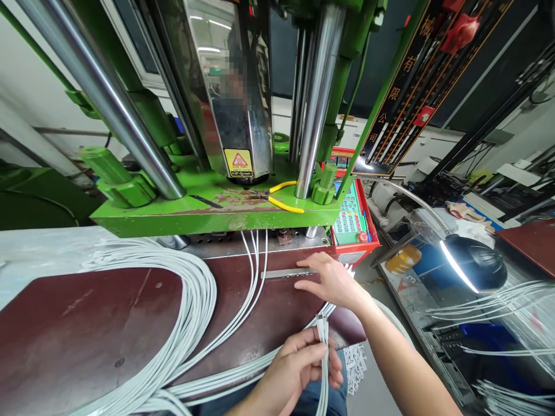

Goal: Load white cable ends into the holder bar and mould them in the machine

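My left hand [299, 364] is closed around a few white cables [324, 370], their connector ends pointing up past my fingers. Above it and to the right, my right hand [332, 280] reaches over the dark red table [234, 294] with thumb and fingers apart, holding nothing. Between and just left of those fingertips lies a flat metal strip [281, 274]. Several white cables [250, 289] run from under the green press down across the table. A large looped bundle of white cables [195, 289] lies to the left.
The green press plate [217, 221] spans the back, with yellow-handled pliers [284, 205] on it. A red-framed control panel [352, 216] stands behind my right hand. On the right are a lit black lamp [474, 263] and more white cables [489, 300].
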The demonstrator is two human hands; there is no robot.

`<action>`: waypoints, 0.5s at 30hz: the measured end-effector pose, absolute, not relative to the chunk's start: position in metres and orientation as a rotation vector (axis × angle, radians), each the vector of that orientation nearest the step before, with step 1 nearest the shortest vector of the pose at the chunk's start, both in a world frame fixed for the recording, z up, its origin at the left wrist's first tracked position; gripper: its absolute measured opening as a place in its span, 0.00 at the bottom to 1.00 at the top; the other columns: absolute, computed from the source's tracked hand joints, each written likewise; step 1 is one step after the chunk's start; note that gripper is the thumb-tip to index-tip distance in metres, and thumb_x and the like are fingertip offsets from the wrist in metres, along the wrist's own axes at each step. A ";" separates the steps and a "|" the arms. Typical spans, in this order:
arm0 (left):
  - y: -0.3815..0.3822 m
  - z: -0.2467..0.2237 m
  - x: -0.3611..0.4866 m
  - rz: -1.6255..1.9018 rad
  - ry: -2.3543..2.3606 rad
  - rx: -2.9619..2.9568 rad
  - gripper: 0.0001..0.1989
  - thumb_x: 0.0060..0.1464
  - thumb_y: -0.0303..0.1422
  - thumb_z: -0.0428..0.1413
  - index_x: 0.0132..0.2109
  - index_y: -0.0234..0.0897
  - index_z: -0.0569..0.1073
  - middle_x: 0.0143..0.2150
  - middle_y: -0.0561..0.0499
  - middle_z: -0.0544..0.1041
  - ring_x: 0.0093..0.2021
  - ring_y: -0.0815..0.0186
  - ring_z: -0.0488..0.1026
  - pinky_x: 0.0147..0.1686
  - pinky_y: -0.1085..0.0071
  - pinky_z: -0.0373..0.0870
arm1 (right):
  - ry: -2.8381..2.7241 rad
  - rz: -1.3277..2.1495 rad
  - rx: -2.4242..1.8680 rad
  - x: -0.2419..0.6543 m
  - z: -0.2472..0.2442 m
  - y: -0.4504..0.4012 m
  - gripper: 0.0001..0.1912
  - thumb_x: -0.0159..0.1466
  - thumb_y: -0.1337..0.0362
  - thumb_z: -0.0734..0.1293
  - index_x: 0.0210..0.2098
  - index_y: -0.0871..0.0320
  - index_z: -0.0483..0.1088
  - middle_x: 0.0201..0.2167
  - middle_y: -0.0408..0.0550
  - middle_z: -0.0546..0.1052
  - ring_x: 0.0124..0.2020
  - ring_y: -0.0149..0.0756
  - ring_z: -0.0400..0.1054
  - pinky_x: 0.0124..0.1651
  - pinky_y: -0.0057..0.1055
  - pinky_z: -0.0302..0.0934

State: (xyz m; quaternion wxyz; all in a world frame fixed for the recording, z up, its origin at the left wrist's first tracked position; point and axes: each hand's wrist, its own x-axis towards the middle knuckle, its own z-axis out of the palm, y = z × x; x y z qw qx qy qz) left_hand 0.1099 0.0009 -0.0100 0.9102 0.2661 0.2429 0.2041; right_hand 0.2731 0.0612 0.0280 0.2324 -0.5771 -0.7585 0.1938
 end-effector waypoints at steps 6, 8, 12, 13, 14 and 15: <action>0.000 -0.006 0.112 0.397 0.513 0.542 0.13 0.52 0.38 0.59 0.37 0.30 0.71 0.30 0.44 0.76 0.27 0.63 0.74 0.30 0.65 0.71 | -2.281 0.193 -1.620 0.269 -0.006 0.083 0.07 0.65 0.64 0.66 0.41 0.61 0.71 0.39 0.52 0.71 0.44 0.41 0.65 0.48 0.36 0.61; 0.000 -0.003 0.114 0.392 0.514 0.564 0.15 0.51 0.40 0.60 0.35 0.30 0.71 0.29 0.45 0.75 0.26 0.64 0.73 0.28 0.66 0.70 | -2.284 0.184 -1.640 0.269 0.000 0.078 0.08 0.67 0.64 0.63 0.42 0.62 0.68 0.40 0.53 0.71 0.42 0.42 0.66 0.44 0.35 0.61; 0.000 0.000 0.117 0.373 0.503 0.600 0.18 0.48 0.42 0.62 0.35 0.30 0.72 0.27 0.47 0.74 0.23 0.68 0.70 0.25 0.69 0.68 | -2.079 0.351 -1.782 0.277 0.025 0.056 0.09 0.69 0.62 0.61 0.45 0.60 0.65 0.36 0.49 0.74 0.35 0.39 0.69 0.38 0.32 0.60; 0.000 0.001 0.118 0.366 0.506 0.606 0.18 0.48 0.43 0.63 0.35 0.29 0.73 0.27 0.48 0.73 0.22 0.69 0.69 0.24 0.71 0.67 | -1.971 0.469 -1.774 0.280 0.032 0.050 0.09 0.68 0.61 0.61 0.46 0.59 0.65 0.34 0.47 0.74 0.34 0.37 0.69 0.38 0.32 0.60; 0.001 0.001 0.119 0.362 0.511 0.608 0.19 0.47 0.43 0.63 0.35 0.29 0.74 0.27 0.48 0.73 0.21 0.70 0.68 0.23 0.72 0.65 | -1.848 0.610 -1.740 0.283 0.037 0.043 0.10 0.67 0.60 0.63 0.46 0.58 0.65 0.33 0.45 0.75 0.33 0.36 0.69 0.37 0.30 0.60; 0.001 0.001 0.120 0.363 0.517 0.610 0.19 0.46 0.44 0.64 0.35 0.29 0.74 0.27 0.48 0.73 0.21 0.71 0.67 0.22 0.73 0.64 | -1.724 0.754 -1.691 0.286 0.042 0.036 0.12 0.66 0.59 0.64 0.47 0.58 0.66 0.31 0.44 0.74 0.31 0.34 0.68 0.36 0.29 0.59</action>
